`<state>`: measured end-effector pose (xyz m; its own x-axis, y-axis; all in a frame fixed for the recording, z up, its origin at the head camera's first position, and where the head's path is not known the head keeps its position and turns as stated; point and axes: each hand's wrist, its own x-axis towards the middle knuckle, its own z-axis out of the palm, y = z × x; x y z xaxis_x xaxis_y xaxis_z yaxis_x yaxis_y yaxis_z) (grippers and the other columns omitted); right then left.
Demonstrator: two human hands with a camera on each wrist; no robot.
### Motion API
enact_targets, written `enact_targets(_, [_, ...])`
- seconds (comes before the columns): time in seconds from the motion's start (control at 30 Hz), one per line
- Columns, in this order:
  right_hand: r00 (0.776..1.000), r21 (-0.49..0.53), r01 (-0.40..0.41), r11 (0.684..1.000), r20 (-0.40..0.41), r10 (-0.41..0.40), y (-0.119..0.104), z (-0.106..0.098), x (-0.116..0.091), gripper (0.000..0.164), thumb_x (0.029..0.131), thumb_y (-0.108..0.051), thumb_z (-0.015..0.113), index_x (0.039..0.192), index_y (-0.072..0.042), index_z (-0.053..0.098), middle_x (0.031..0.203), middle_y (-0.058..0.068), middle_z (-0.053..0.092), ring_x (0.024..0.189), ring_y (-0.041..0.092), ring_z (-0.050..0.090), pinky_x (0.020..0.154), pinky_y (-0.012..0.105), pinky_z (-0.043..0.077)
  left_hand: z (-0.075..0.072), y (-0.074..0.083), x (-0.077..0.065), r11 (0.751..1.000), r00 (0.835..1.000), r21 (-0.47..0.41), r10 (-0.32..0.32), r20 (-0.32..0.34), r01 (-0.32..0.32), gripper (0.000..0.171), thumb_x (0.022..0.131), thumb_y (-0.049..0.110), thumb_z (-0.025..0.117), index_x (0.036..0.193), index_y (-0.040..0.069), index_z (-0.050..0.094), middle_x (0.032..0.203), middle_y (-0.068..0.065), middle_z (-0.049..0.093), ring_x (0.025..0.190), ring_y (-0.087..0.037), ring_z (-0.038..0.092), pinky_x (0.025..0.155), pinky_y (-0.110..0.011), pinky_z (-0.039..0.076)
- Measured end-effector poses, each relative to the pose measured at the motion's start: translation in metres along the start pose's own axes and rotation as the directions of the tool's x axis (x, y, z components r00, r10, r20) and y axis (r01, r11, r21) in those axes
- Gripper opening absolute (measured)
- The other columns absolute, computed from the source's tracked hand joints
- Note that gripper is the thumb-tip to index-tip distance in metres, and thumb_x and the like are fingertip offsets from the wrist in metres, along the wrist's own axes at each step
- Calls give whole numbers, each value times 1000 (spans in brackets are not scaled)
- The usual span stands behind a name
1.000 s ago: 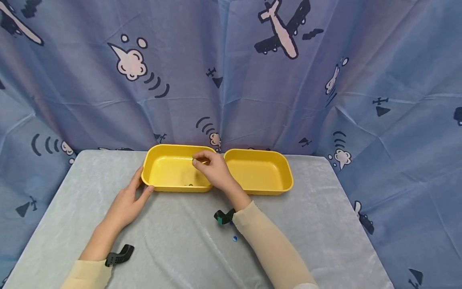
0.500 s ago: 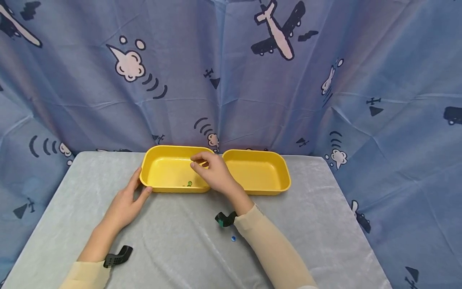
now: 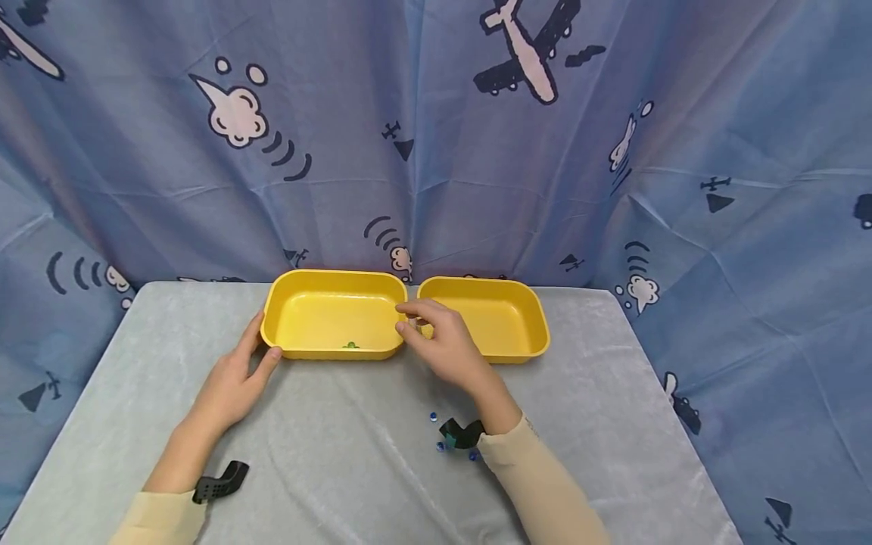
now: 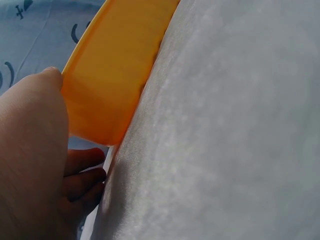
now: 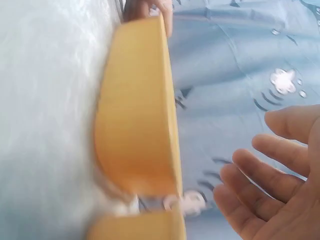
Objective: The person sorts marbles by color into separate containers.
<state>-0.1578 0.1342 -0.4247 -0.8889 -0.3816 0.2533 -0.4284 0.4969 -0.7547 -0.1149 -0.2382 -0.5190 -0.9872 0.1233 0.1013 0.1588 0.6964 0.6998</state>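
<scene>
My left hand [image 3: 228, 390] holds the near left corner of the left yellow tray [image 3: 334, 353], thumb on the front side and fingers along the end. In the left wrist view its thumb [image 4: 50, 75] is up at the rim. Small green beads [image 3: 350, 345] lie inside that tray by its front wall. My right hand [image 3: 446, 344] hovers over the gap between this tray and the right yellow tray [image 3: 524, 356]. In the right wrist view its fingers [image 5: 267, 175] are spread and loosely bent, with nothing between them.
A few blue beads, one blue bead [image 3: 433, 416] apart from the others, lie on the grey cloth-covered table [image 3: 327, 454] near the right wrist's black band [image 3: 463, 434]. A blue patterned curtain [image 3: 341, 151] hangs right behind both trays.
My right hand has moved right and back from over the left tray to the gap between the trays. More blue beads show beside its wrist. The left hand stays at the tray's corner.
</scene>
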Motion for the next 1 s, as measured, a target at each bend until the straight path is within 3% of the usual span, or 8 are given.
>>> enact_targets(0.17, [996,-72,-69,995,-66,64,14,-35,-28,35,106,-25,74,136,-6,76,136,5,73,124,26,68,106,55,57,-4,5,-3,1000,1000,25,-18,-22,18,79,116,50,49,178,19,12,163,-28,49,143,-58,49,112,-78,38])
enact_targets(0.3, [984,-111,-120,987,-149,103,35,-64,-49,37,107,-26,74,138,-4,74,142,8,70,133,31,63,112,58,52,-6,11,-3,998,993,39,-35,-112,39,76,116,50,50,175,9,24,151,-28,61,131,-56,61,106,-76,44])
enact_targets(0.43, [946,-66,-193,979,-278,168,59,-87,-69,35,109,-23,72,137,-3,75,150,12,65,145,36,56,121,62,42,-5,22,-1,998,963,55,-11,-270,27,61,116,43,54,161,2,49,114,-17,80,95,-39,77,87,-62,56])
enact_targets(0.6, [885,34,-254,967,-395,247,86,-101,-84,34,110,-20,70,138,-1,74,160,15,58,155,33,46,126,58,36,-2,44,-5,992,915,66,123,-383,-106,23,107,24,71,119,5,77,73,5,67,59,-11,59,61,-27,47])
enact_targets(0.7, [859,108,-268,957,-424,289,99,-104,-88,35,110,-19,69,139,0,73,163,15,54,157,29,43,127,55,35,6,62,-10,983,928,22,181,-325,-184,7,103,18,76,101,11,77,66,12,58,52,-6,50,54,-22,41])
enact_targets(0.87, [849,186,-301,935,-394,352,120,-106,-92,42,111,-20,68,147,0,67,168,15,47,160,28,38,128,52,34,33,102,-19,975,983,-151,148,-107,-163,8,106,21,75,99,18,75,68,12,56,55,-7,50,54,-27,44])
enact_targets(0.93, [846,199,-319,926,-380,373,127,-107,-94,44,111,-21,68,150,-1,64,169,16,46,160,28,38,128,50,34,48,120,-21,965,991,-228,135,-1,-132,8,107,23,73,101,19,76,70,10,57,58,-8,52,56,-28,46])
enact_targets(1.0, [842,209,-342,916,-364,398,134,-107,-96,47,111,-21,68,154,-3,62,170,15,45,159,28,39,128,46,35,66,135,-22,953,985,-281,144,97,-111,10,109,25,71,104,18,77,73,10,59,61,-8,54,57,-28,48])
